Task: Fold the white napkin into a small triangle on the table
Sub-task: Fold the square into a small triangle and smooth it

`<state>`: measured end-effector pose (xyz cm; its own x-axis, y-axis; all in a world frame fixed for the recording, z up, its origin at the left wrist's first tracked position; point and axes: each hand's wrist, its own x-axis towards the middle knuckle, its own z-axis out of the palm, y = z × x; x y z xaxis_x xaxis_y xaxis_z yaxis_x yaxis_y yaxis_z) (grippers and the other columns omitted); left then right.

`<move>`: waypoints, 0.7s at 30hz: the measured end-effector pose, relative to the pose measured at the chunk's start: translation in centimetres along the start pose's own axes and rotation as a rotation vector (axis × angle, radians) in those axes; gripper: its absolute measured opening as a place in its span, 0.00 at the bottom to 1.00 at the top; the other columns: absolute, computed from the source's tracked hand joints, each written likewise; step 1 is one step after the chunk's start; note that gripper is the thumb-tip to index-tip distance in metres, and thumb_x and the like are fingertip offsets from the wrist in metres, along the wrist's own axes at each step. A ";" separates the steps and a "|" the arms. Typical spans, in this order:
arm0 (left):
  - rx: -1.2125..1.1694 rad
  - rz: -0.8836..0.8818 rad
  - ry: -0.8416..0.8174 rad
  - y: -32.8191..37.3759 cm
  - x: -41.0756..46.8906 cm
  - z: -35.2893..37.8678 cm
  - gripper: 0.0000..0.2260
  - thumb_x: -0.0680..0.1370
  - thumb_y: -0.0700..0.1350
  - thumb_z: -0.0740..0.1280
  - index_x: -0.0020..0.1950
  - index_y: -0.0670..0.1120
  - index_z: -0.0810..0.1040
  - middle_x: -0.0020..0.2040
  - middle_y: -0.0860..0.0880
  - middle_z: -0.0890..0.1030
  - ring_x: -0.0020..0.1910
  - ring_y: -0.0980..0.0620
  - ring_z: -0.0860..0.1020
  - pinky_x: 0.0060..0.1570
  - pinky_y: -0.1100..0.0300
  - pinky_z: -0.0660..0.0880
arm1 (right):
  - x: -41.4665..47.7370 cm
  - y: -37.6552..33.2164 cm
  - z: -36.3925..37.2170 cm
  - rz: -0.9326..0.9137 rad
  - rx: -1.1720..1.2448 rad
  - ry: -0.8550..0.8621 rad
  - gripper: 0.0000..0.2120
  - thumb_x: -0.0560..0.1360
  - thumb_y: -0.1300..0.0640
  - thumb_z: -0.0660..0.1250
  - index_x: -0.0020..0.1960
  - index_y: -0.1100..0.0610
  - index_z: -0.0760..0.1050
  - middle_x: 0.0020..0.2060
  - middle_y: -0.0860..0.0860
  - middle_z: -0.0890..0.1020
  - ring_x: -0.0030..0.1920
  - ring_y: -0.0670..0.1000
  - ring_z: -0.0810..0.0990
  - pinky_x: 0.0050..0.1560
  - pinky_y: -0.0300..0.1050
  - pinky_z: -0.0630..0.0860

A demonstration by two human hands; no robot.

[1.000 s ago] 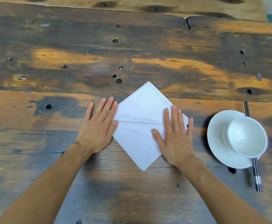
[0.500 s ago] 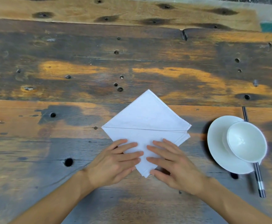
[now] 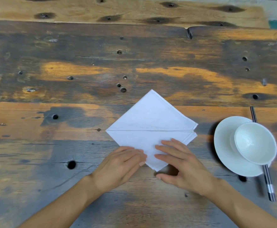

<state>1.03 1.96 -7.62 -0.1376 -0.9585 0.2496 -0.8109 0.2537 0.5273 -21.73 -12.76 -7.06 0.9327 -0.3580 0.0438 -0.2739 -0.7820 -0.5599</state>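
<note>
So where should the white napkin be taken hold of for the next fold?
Probably at the near corner of the white napkin, coming from the person's side. It lies as a diamond with a crease across its middle, and that corner's tip sits free between the left hand and right hand, so it should lift toward the far point.

My napkin (image 3: 150,119) is plain white, a thin stitched hem along its edges; the table (image 3: 85,63) under it is weathered wood, streaked grey, dark brown and orange, dotted with black holes; the saucer (image 3: 224,145) and bowl (image 3: 255,143) are white; the chopsticks (image 3: 269,183) are dark with silver bands.
</note>
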 end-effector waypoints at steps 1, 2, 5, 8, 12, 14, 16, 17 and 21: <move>-0.019 -0.031 0.008 0.1 0.2 -0.1 0.10 0.83 0.43 0.66 0.58 0.41 0.85 0.55 0.49 0.86 0.54 0.51 0.83 0.57 0.53 0.80 | 0.0 0.2 -0.2 0.008 -0.005 0.013 0.27 0.69 0.44 0.80 0.63 0.56 0.82 0.69 0.52 0.77 0.72 0.56 0.73 0.68 0.66 0.71; -0.038 -0.063 0.011 0.1 0.3 -0.3 0.10 0.83 0.44 0.65 0.58 0.41 0.84 0.53 0.49 0.86 0.51 0.51 0.84 0.53 0.53 0.80 | 0.1 0.3 -0.4 0.020 -0.011 0.024 0.27 0.70 0.44 0.79 0.64 0.57 0.81 0.70 0.53 0.76 0.73 0.57 0.71 0.69 0.66 0.70; -0.080 -0.151 0.006 0.2 0.9 -0.8 0.11 0.84 0.45 0.63 0.58 0.44 0.83 0.51 0.51 0.86 0.45 0.50 0.83 0.44 0.54 0.80 | 0.6 0.6 -1.0 0.064 -0.058 0.026 0.25 0.74 0.47 0.76 0.67 0.57 0.79 0.74 0.54 0.72 0.76 0.58 0.67 0.72 0.65 0.66; -0.110 -0.235 0.017 0.3 1.4 -1.0 0.09 0.86 0.48 0.59 0.59 0.48 0.78 0.46 0.50 0.84 0.42 0.50 0.81 0.41 0.53 0.79 | 1.2 0.6 -1.3 0.074 -0.088 0.013 0.19 0.81 0.49 0.64 0.67 0.57 0.79 0.73 0.55 0.73 0.76 0.57 0.68 0.73 0.63 0.66; -0.073 -0.224 -0.003 -0.5 2.1 -1.3 0.18 0.83 0.57 0.63 0.60 0.45 0.81 0.56 0.51 0.85 0.57 0.52 0.81 0.57 0.55 0.75 | 2.0 0.4 -1.8 0.113 -0.081 -0.027 0.19 0.84 0.49 0.58 0.67 0.58 0.79 0.71 0.54 0.76 0.74 0.55 0.70 0.75 0.58 0.65; -0.032 -0.221 -0.007 -1.2 2.2 -1.4 0.22 0.79 0.60 0.69 0.63 0.44 0.82 0.60 0.51 0.84 0.62 0.53 0.79 0.62 0.57 0.73 | 2.3 0.2 -2.1 0.166 -0.061 -0.032 0.20 0.83 0.51 0.59 0.69 0.60 0.77 0.69 0.55 0.77 0.73 0.54 0.72 0.76 0.51 0.62; 0.018 -0.214 0.017 -1.8 2.3 -1.3 0.21 0.78 0.57 0.70 0.62 0.43 0.83 0.59 0.51 0.85 0.61 0.51 0.80 0.60 0.55 0.74 | 2.6 0.1 -2.5 0.231 -0.037 -0.044 0.21 0.83 0.51 0.58 0.71 0.61 0.75 0.68 0.56 0.78 0.72 0.53 0.72 0.75 0.44 0.58; 0.038 -0.211 0.036 -2.1 2.4 -1.3 0.18 0.79 0.54 0.70 0.61 0.42 0.84 0.57 0.51 0.86 0.60 0.51 0.81 0.58 0.53 0.76 | 2.7 0.1 -2.6 0.254 -0.026 -0.051 0.22 0.83 0.50 0.56 0.71 0.60 0.75 0.68 0.56 0.78 0.71 0.53 0.73 0.75 0.43 0.59; 0.033 -0.239 0.063 -2.6 3.0 -1.4 0.14 0.81 0.51 0.67 0.59 0.43 0.83 0.48 0.50 0.85 0.49 0.50 0.81 0.48 0.55 0.76 | 3.4 0.4 -3.1 0.294 0.026 -0.048 0.22 0.85 0.43 0.49 0.59 0.55 0.77 0.50 0.48 0.83 0.51 0.50 0.78 0.55 0.48 0.73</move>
<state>3.51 -1.42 -7.04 0.0958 -0.9805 0.1717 -0.8346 0.0149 0.5507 -19.38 -15.82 -4.56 0.8245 -0.5421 -0.1623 -0.5284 -0.6347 -0.5639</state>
